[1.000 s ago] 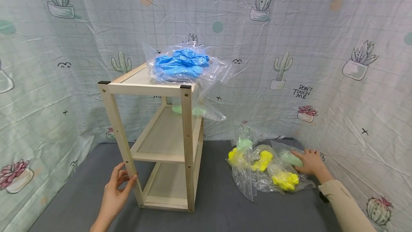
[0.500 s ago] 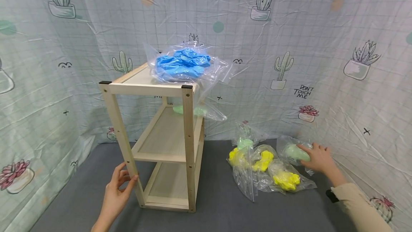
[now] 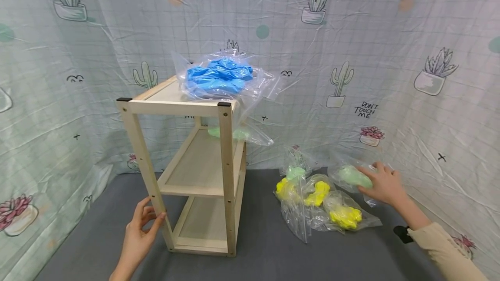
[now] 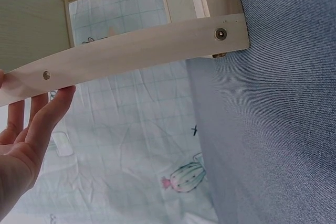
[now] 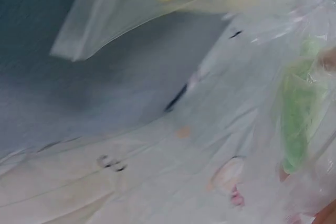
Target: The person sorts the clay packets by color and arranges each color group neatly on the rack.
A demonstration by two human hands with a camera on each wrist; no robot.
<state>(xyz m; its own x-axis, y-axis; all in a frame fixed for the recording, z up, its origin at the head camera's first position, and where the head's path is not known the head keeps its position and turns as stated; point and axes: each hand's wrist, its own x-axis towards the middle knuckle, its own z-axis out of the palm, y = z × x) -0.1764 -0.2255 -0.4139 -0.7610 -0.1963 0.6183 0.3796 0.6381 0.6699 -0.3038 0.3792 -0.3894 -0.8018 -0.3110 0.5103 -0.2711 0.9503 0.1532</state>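
Note:
My left hand point(image 3: 140, 231) pinches the front left leg of a small three-tier wooden shelf rack point(image 3: 175, 107). In the left wrist view, fingertips point(image 4: 65, 92) press against the leg's edge. At the right, my right hand point(image 3: 384, 183) grips a clear plastic bag with a pale green bundle point(image 3: 354, 177) inside, raised a little above the grey surface. The right wrist view shows the same green bundle point(image 5: 299, 114) through the plastic, with only bits of the fingers at the edge. Just left of it lie bags with yellow bundles point(image 3: 345, 217) and another pale green bundle point(image 3: 295, 173).
On the rack's top lies a clear bag of crumpled blue, glove-like material point(image 3: 220, 75), its edge hanging over the side. Another green bundle in a bag point(image 3: 241, 134) sits on the middle shelf and sticks out right. A cactus-print cloth point(image 3: 265, 3) encloses the grey surface point(image 3: 273, 255).
My right hand has drawn the green bagged bundle away from the pile of yellow ones and lifted it slightly. The left hand stays on the rack's leg.

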